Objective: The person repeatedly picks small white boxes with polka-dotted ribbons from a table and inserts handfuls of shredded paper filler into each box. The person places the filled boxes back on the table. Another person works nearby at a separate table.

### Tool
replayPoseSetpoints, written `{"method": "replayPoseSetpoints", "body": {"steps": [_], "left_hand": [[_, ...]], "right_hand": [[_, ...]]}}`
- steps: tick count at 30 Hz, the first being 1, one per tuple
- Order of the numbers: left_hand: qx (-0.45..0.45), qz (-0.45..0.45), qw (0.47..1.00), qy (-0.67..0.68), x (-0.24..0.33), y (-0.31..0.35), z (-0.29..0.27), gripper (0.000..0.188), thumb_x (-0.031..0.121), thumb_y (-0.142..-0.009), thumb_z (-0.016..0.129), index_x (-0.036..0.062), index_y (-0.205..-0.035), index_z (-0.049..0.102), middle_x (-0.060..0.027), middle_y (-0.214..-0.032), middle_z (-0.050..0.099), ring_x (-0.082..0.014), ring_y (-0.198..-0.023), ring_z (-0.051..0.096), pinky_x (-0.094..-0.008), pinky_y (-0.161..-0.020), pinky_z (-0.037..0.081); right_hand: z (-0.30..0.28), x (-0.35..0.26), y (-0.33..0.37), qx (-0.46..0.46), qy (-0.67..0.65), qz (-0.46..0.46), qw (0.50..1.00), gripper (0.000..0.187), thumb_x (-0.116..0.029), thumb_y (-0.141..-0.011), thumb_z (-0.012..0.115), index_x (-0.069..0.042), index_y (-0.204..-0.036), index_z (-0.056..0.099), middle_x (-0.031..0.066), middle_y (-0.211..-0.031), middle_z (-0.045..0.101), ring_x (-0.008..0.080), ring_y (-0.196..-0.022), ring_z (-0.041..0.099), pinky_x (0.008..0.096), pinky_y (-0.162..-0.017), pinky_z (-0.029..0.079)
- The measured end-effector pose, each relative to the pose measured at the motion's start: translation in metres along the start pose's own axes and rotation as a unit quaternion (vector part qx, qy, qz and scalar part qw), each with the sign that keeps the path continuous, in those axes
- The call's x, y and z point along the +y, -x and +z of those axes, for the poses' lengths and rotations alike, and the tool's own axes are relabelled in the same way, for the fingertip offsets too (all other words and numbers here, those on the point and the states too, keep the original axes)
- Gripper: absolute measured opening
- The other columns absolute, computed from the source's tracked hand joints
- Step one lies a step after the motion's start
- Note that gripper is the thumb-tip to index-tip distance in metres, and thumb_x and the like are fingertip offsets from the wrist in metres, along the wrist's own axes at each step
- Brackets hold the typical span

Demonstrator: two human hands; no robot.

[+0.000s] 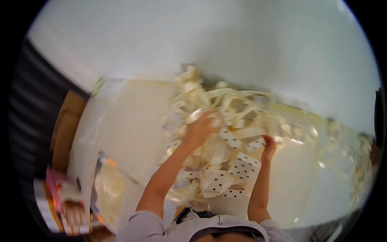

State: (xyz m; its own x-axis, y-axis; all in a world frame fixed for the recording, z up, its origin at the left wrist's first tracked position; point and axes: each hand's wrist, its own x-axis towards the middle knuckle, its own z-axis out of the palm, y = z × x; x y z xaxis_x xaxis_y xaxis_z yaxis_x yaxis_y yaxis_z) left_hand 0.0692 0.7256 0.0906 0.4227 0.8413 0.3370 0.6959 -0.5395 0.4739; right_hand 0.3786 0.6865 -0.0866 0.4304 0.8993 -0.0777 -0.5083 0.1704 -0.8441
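A heap of cream-coloured strips (217, 94) and white pieces with rows of dark dots (244, 165) lies in front of me. My left hand (199, 130) reaches over the left part of the heap, beside a shiny, clear-looking piece. Motion smears its fingers, so what they hold, if anything, does not show. At the heap's right side my right hand (269, 149) has its thumb and fingers pinched together on the edge of a small white dotted strip (256, 144). More dotted pieces (217, 181) lie between my forearms.
The heap rests on a pale table (137, 105) against a light wall (153, 40). Crumpled clear plastic (298, 135) covers the right side. At left are a cardboard box (68, 129), a bag with pale contents (109, 189) and a pink item (56, 181).
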Motion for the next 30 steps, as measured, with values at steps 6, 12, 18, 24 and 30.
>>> {"method": "replayPoseSetpoints", "body": {"steps": [6, 12, 18, 24, 30], "left_hand": [[0.072, 0.039, 0.996, -0.046, 0.073, 0.146, -0.03, 0.041, 0.026, -0.066, 0.061, 0.0025, -0.098, 0.051, -0.0153, -0.096, 0.051, -0.0321, -0.089, 0.045, -0.042, -0.078, 0.036], [-0.212, 0.075, 0.969, -0.099, 0.1, 0.277, 0.063, 0.065, 0.026, -0.072, 0.056, 0.0056, -0.129, 0.031, -0.0207, -0.132, 0.027, -0.0362, -0.121, 0.023, -0.0543, -0.095, 0.021], [-0.296, 0.018, 0.955, 0.028, 0.079, 0.256, 0.084, 0.062, 0.031, -0.069, 0.059, 0.0103, -0.124, 0.039, -0.016, -0.129, 0.033, -0.0351, -0.116, 0.029, -0.053, -0.094, 0.019], [-0.274, 0.004, 0.929, -0.249, 0.184, 0.207, 0.048, 0.048, 0.025, -0.073, 0.057, 0.0035, -0.114, 0.044, -0.018, -0.119, 0.04, -0.0322, -0.11, 0.033, -0.0469, -0.09, 0.028], [0.057, -0.097, 0.977, -0.18, 0.307, 0.168, 0.113, 0.031, 0.019, -0.073, 0.052, 0.0014, -0.098, 0.053, -0.0205, -0.101, 0.05, -0.0355, -0.095, 0.045, -0.0452, -0.082, 0.036]], "right_hand": [[-0.038, -0.113, 0.141, 0.074, 0.417, 0.006, 0.906, 0.025, -0.024, -0.086, 0.047, -0.001, -0.089, 0.058, 0.008, -0.084, 0.061, 0.0153, -0.081, 0.055, 0.0286, -0.074, 0.042], [-0.07, -0.107, 0.31, 0.01, 0.608, 0.053, 0.792, 0.063, -0.029, -0.075, 0.062, -0.003, -0.124, 0.033, 0.0181, -0.112, 0.042, 0.0277, -0.095, 0.045, 0.0364, -0.083, 0.039], [-0.044, -0.033, 0.307, -0.099, 0.425, 0.071, 0.897, 0.058, -0.011, -0.076, 0.057, -0.004, -0.126, 0.029, 0.0165, -0.117, 0.037, 0.0212, -0.081, 0.054, 0.0304, -0.077, 0.046], [-0.08, -0.072, 0.281, -0.16, 0.363, 0.153, 0.905, 0.042, -0.004, -0.079, 0.048, -0.005, -0.12, 0.039, 0.0136, -0.114, 0.041, 0.0193, -0.087, 0.054, 0.0307, -0.076, 0.046], [-0.271, -0.229, 0.256, -0.021, 0.465, -0.047, 0.884, 0.039, 0.003, -0.075, 0.051, -0.008, -0.112, 0.047, 0.0094, -0.105, 0.047, 0.0193, -0.083, 0.053, 0.0292, -0.071, 0.045]]}}
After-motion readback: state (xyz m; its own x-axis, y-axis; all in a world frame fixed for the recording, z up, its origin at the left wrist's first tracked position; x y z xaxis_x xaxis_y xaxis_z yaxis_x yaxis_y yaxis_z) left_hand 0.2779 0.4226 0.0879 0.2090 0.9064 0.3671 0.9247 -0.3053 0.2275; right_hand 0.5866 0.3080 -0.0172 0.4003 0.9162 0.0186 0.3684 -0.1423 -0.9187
